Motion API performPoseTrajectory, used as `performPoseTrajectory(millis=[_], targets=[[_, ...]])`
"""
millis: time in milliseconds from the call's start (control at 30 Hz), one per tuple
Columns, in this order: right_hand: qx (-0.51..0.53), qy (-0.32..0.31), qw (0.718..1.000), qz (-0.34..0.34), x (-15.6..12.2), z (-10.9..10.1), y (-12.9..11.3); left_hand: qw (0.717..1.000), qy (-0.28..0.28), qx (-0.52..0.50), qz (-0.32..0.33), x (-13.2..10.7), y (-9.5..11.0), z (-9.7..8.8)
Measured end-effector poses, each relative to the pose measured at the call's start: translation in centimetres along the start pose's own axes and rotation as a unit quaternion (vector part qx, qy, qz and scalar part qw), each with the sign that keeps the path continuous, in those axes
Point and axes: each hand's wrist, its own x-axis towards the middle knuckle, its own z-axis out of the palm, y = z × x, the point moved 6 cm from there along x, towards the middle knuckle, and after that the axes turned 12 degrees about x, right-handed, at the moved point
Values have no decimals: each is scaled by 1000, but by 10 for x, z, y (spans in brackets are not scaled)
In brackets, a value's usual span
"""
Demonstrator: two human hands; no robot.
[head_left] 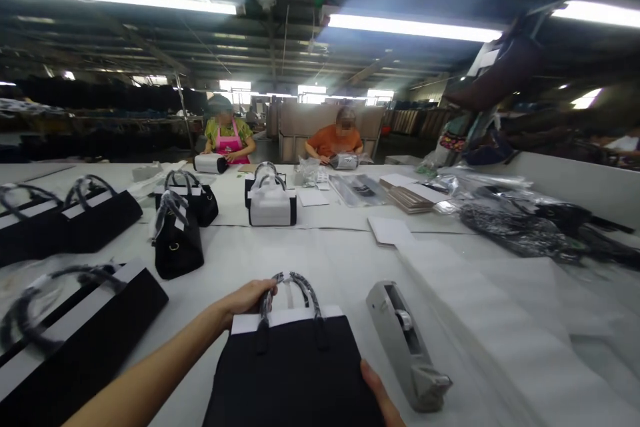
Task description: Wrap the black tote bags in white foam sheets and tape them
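Note:
A black handbag (290,373) stands in front of me, its two handles wrapped in clear plastic and a white sheet showing along its top. My left hand (249,297) reaches across and is closed around the left part of a handle. At the bag's lower right side is my right hand (379,390); its thumb lies against the bag's edge, while the other fingers are hidden behind the bag or out of frame. Just right of the bag lies a grey tape dispenser (407,347).
More black handbags (177,240) stand to the left. Beyond them sits a partly white-wrapped bag (273,203). White foam sheets (500,320), cardboard pieces (413,195) and plastic-wrapped dark items (520,220) cover the right. Two co-workers (230,137) handle bags across the table.

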Motion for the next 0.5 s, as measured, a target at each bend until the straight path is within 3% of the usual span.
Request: performPoseTrajectory(millis=[167,300,400,500], targets=[[75,-64,992,83,49,19,-5,998,-15,-28,-58,46,-42,-26],[62,-37,992,105,72,16,7,995,-18,-36,-89,64,-69,-33],[19,28,997,74,77,5,12,996,1,-26,-89,72,-72,-38],[-2,64,996,63,76,-1,16,995,86,-10,-53,58,-57,-57]])
